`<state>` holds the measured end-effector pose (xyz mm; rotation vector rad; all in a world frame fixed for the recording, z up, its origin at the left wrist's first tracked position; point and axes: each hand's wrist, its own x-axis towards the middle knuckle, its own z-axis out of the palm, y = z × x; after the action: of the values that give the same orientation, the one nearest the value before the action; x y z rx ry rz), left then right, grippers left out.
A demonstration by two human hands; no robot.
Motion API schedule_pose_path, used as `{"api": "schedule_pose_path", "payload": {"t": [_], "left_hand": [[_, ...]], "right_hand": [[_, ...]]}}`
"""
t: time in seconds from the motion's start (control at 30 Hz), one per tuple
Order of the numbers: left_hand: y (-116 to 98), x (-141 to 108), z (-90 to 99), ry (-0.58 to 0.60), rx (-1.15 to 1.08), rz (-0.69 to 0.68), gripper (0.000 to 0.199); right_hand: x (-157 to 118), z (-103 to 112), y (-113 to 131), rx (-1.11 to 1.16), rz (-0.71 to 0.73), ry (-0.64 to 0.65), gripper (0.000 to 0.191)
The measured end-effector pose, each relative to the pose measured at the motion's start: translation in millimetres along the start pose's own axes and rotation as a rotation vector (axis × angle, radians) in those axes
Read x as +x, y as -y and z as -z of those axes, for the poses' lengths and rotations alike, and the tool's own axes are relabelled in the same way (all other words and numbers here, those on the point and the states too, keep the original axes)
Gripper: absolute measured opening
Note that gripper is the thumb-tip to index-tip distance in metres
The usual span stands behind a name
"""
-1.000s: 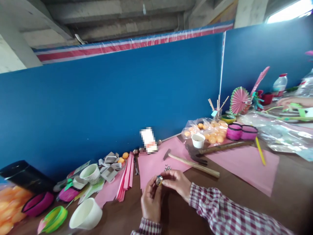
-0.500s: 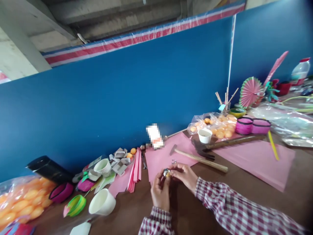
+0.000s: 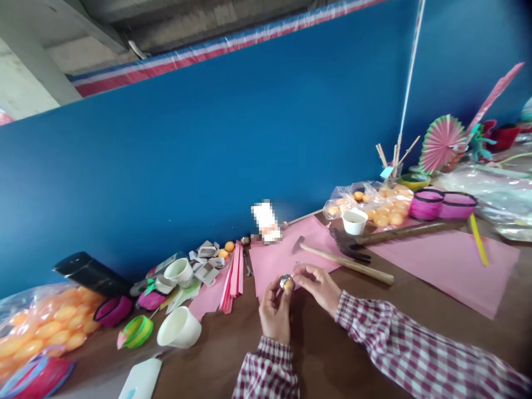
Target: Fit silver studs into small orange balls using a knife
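Observation:
My left hand (image 3: 276, 316) is closed around a small shiny silver ball (image 3: 285, 279), holding it up between thumb and fingers. A yellow-orange patch shows at the ball's lower side; whether it is part of the ball cannot be made out. Right beside it, my right hand (image 3: 318, 285) has its thumb and fingers drawn together; anything between them is too small to see. Just beyond the fingertips, tiny shiny pieces (image 3: 296, 264) lie on pink paper (image 3: 272, 260). A wooden-handled hammer (image 3: 347, 260) rests across that paper.
A larger dark hammer (image 3: 399, 233), a white cup (image 3: 354, 221) and a bag of orange balls (image 3: 386, 208) are at the right. Leftward stand a white bowl (image 3: 179, 328), pink paper strips (image 3: 236, 280) and another bag of orange balls (image 3: 50, 327). A blue partition (image 3: 208, 149) runs behind.
My right fingertips have drawn slightly away from the silver ball, which my left hand still holds. The whole view has shifted a little as the head moved.

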<state>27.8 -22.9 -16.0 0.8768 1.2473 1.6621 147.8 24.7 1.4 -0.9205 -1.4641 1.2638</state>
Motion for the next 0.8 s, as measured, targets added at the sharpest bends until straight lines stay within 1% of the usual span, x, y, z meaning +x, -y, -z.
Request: {"api": "schedule_pose_path", "payload": {"t": [0.03,0.1,0.2,0.23,0.3,0.4,0.47,0.5,0.57,0.6,0.67,0.7,0.73,0.8], "left_hand": [[0,0,-0.5,-0.009,-0.023,0.010,0.043],[-1,-1,-0.9,-0.014,-0.088,0.037,0.043],[0,-1,-0.3,0.012,-0.161,0.065,0.042],[1,-1,-0.1,0.018,-0.168,0.064,0.042],[1,-1,0.2,0.026,-0.164,0.056,0.042],[1,-1,-0.2,0.023,-0.149,0.043,0.042],[0,-2,-1.2,0.007,-0.155,0.045,0.043],[-1,-3,-1.7,-0.005,-0.165,0.053,0.045],[-3,-4,-2.6,-0.012,-0.201,0.077,0.047],[-4,-4,-2.9,-0.009,-0.226,0.089,0.046],[-6,-4,-2.9,0.012,-0.288,0.123,0.043],[-7,-4,-2.7,0.028,-0.322,0.144,0.040],[-8,-4,-2.4,0.040,-0.354,0.164,0.038],[-12,-3,-1.8,0.040,-0.405,0.192,0.032]], "right_hand": [[1,2,-1,-0.060,0.023,-0.022,0.023],[4,10,-2,-0.269,0.107,-0.074,0.021],[8,25,0,-0.728,0.297,-0.134,0.015],[9,30,1,-0.849,0.322,-0.144,0.014],[11,39,3,-1.018,0.300,-0.139,0.015],[13,46,6,-1.115,0.233,-0.111,0.022],[14,44,8,-1.059,0.253,-0.129,0.022],[13,42,9,-0.982,0.280,-0.145,0.021],[10,33,11,-0.732,0.309,-0.152,0.018],[8,26,11,-0.566,0.287,-0.122,0.019],[2,13,9,-0.209,0.143,0.023,0.026],[-1,7,7,-0.056,0.035,0.131,0.032],[-4,1,4,0.076,-0.052,0.217,0.035],[-8,-5,-2,0.272,-0.179,0.334,0.039]]}}
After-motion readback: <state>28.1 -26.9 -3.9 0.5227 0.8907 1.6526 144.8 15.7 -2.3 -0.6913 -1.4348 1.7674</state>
